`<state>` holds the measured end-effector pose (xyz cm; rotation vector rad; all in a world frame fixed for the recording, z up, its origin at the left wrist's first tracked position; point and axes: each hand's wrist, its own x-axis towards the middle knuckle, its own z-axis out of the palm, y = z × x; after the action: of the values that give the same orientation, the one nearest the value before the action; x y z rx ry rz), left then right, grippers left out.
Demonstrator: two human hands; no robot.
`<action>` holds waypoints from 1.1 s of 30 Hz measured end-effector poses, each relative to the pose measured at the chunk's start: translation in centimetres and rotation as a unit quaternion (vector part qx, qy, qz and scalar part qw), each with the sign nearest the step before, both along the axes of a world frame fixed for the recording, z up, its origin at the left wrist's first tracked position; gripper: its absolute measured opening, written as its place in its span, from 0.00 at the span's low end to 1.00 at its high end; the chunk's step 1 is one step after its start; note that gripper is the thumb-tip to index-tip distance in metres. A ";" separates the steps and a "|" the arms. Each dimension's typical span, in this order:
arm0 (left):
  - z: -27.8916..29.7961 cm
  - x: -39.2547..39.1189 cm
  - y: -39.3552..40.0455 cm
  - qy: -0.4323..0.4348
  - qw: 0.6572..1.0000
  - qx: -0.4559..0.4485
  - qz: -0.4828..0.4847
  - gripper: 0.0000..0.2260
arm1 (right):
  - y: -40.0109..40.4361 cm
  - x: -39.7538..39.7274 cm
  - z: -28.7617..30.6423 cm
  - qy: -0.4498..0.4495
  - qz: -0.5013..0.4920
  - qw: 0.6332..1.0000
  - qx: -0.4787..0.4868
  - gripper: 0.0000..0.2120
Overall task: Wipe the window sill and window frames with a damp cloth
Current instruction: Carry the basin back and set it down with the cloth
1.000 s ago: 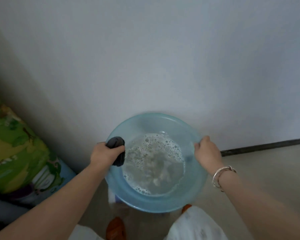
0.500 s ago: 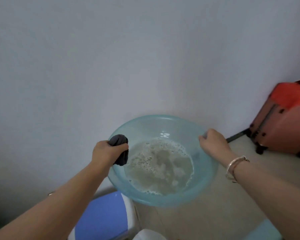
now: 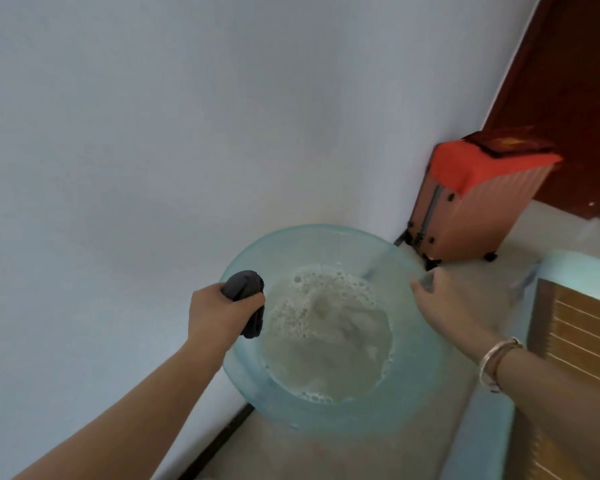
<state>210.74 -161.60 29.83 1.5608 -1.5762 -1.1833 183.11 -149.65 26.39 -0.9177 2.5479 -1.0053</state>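
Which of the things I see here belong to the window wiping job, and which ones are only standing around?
For the job:
- dark cloth, gripped in the left hand
- blue basin of foamy water, its rim held by both the left hand and the right hand

Only standing around:
- orange suitcase by the wall
- dark red door
- wooden slatted furniture at the right

The cloth (image 3: 245, 299) is mostly hidden in the left hand (image 3: 219, 315); the suitcase (image 3: 471, 202) is motion-blurred.
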 end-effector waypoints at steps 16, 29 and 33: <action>13.3 -23.4 -7.2 -0.062 0.984 -0.041 -0.163 0.07 | 1.5 -16.5 13.7 0.020 -0.155 0.988 0.008 0.09; 17.0 -42.8 -14.0 -0.055 0.927 -0.068 -0.365 0.13 | 1.0 -27.7 18.3 0.043 -0.337 0.940 -0.003 0.10; 18.7 -50.0 -15.5 -0.043 0.913 -0.070 -0.399 0.11 | 0.5 -32.9 19.8 0.038 -0.368 0.929 -0.010 0.11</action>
<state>160.76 -177.09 48.56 0.8724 -2.4122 -1.3595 150.19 -149.12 46.20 0.0468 3.0125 -1.1769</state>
